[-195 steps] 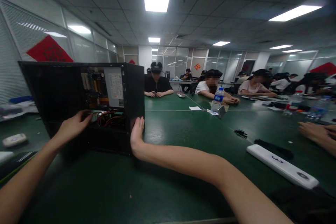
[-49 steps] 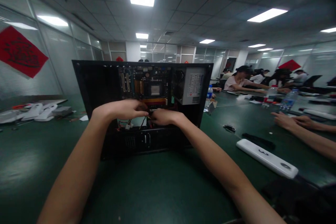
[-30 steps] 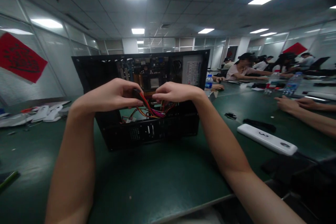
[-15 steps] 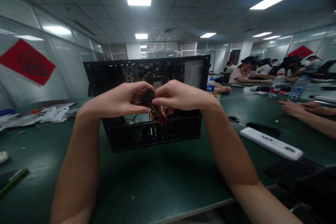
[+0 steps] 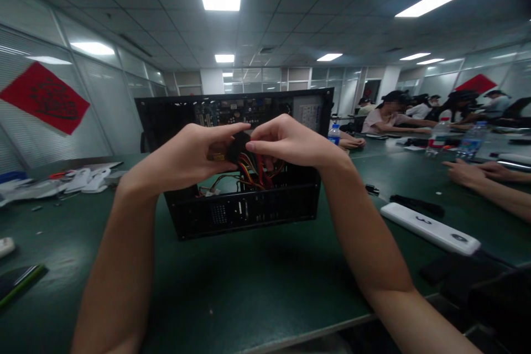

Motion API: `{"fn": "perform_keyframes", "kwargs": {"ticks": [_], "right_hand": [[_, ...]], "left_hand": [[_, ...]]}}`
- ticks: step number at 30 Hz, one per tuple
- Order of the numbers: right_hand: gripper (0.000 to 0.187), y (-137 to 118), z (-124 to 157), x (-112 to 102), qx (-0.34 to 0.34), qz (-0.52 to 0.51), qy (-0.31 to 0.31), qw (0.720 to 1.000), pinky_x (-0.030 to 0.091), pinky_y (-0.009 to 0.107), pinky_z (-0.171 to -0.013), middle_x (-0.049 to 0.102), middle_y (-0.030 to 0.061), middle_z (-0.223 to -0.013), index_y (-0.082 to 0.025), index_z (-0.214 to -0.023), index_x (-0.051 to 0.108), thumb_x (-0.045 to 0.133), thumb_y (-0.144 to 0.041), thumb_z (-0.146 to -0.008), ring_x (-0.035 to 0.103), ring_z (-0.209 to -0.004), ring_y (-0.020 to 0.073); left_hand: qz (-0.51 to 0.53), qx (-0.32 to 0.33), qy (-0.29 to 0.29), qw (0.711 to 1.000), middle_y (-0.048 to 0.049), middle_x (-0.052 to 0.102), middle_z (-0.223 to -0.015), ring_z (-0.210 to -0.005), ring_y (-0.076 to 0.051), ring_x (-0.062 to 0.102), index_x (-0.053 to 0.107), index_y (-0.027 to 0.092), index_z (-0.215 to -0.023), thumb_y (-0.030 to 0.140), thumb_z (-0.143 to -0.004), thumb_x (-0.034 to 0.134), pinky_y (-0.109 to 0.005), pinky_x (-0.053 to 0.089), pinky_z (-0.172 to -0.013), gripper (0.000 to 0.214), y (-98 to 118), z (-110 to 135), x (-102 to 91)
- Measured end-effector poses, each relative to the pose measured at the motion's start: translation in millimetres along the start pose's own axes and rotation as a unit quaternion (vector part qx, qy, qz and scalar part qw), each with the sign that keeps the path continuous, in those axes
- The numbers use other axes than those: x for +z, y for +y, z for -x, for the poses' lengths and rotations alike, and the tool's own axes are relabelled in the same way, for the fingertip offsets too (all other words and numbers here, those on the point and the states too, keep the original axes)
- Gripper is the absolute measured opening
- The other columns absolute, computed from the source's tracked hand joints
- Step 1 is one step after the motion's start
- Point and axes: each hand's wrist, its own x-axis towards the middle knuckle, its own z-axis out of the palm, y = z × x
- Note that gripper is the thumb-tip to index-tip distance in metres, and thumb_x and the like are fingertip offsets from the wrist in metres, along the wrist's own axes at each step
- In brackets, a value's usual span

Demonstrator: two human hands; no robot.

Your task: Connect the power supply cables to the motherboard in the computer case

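An open black computer case (image 5: pixel 244 222) stands tilted on the green table, its inside facing me. In front of its opening, both my hands meet at a dark bundle (image 5: pixel 238 146) of power supply cables. My left hand (image 5: pixel 186 157) closes round the bundle's left side, index finger above and thumb below. From the right, my right hand (image 5: pixel 288 142) pinches the bundle between thumb and fingers. Red, yellow and black wires (image 5: pixel 259 174) hang below the hands. Behind them show part of the motherboard (image 5: pixel 236 108) and the power supply (image 5: pixel 307 110) at upper right.
A white power strip (image 5: pixel 429 228) lies right of the case, near a black cable (image 5: pixel 417 206). White parts and papers (image 5: pixel 83 182) are piled at left. Water bottles (image 5: pixel 473 138) stand at right, near another person's hands (image 5: pixel 468 171). More people sit further back.
My right hand has risen slightly and my left fingers have spread more around the bundle. More of the dark bundle and the hanging wires now shows. The case has hardly moved.
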Motion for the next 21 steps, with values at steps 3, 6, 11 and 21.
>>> {"fn": "perform_keyframes", "kwargs": {"ticks": [3, 6, 11, 21], "right_hand": [[0.029, 4, -2, -1, -0.005, -0.02, 0.015, 1.0, 0.039, 0.019, -0.051, 0.062, -0.0008, -0.068, -0.012, -0.088, 0.07, 0.068, -0.039, -0.096, 0.055, -0.059, 0.0089], [0.03, 8, -2, -3, 0.0, -0.031, 0.012, 0.999, 0.041, 0.019, -0.051, 0.061, -0.0017, -0.067, -0.012, -0.088, 0.068, 0.068, -0.041, -0.096, 0.054, -0.058, 0.0084], [0.031, 13, -4, -4, -0.008, -0.054, -0.006, 0.998, 0.044, 0.019, -0.051, 0.063, -0.001, -0.071, -0.013, -0.098, 0.068, 0.068, -0.043, -0.098, 0.056, -0.059, 0.009], [0.03, 16, -4, -5, -0.033, -0.03, 0.005, 0.999, 0.04, 0.02, -0.052, 0.061, -0.0016, -0.072, -0.012, -0.098, 0.07, 0.066, -0.041, -0.1, 0.052, -0.061, 0.0088]], "left_hand": [[-0.01, 0.028, 0.028, 0.999, -0.0098, 0.078, -0.123, -0.104, -0.023, 0.077, 0.055, 0.02, -0.154, 0.038, -0.089, 0.075, -0.035, 0.064, -0.093, 0.071, 0, -1, 1.4], [-0.046, 0.043, 0.047, 0.997, -0.0102, 0.079, -0.121, -0.105, -0.024, 0.076, 0.056, 0.019, -0.154, 0.036, -0.089, 0.076, -0.035, 0.062, -0.096, 0.07, -1, -2, 2.3], [-0.101, 0.078, 0.059, 0.99, -0.0085, 0.08, -0.111, -0.096, -0.02, 0.077, 0.055, 0.019, -0.154, 0.031, -0.093, 0.071, -0.029, 0.061, -0.09, 0.064, -5, -3, 2.7], [-0.171, 0.093, 0.089, 0.977, -0.0052, 0.08, -0.093, -0.078, -0.017, 0.073, 0.06, 0.018, -0.15, 0.038, -0.093, 0.071, -0.027, 0.058, -0.077, 0.061, -7, -7, 6.7]]}}
